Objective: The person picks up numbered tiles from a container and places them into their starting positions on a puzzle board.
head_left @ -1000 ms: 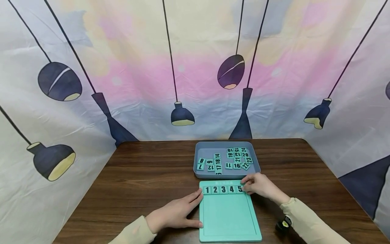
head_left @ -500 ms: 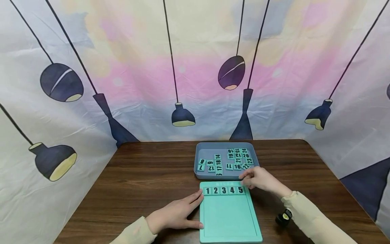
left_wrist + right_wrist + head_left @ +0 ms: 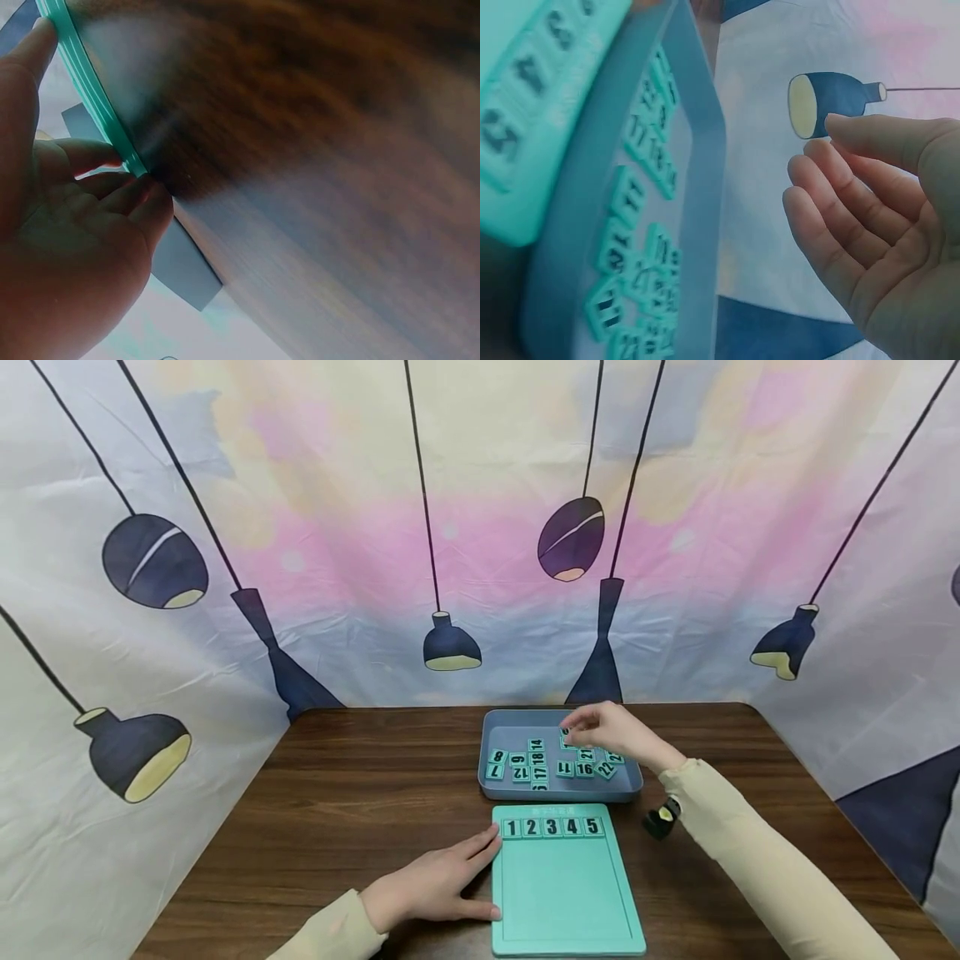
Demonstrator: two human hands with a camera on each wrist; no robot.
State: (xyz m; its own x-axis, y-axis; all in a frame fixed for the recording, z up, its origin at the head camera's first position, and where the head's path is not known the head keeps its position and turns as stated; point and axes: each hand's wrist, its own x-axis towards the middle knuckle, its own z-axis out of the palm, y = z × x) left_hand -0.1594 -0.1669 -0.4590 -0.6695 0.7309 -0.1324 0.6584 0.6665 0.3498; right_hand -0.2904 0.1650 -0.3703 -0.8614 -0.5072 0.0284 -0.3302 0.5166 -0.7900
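A mint-green number board (image 3: pixel 566 893) lies on the table, with number tiles (image 3: pixel 551 827) reading 1 to 5 in a row along its top. My left hand (image 3: pixel 438 881) rests against the board's left edge, fingers extended; the left wrist view shows its fingertips touching the green rim (image 3: pixel 94 97). Over the grey-blue tray (image 3: pixel 510 725) hovers my right hand (image 3: pixel 618 731), fingers loosely bent, hiding some of the tray's upper-right tiles. In the right wrist view nothing shows between thumb and fingers. Among the loose tiles are 16 (image 3: pixel 584 769) and 14 (image 3: pixel 536 745).
The tray stands just behind the board, its near wall close to the board's top edge. The wooden table (image 3: pixel 337 793) extends to both sides. Behind it hangs a cloth backdrop (image 3: pixel 360 527) printed with lamps. A small black device (image 3: pixel 662 818) is on the right wrist.
My right hand has left the 5 tile at the board's top right and moved away and slightly left, over the tray. The left hand has stayed at the board's edge.
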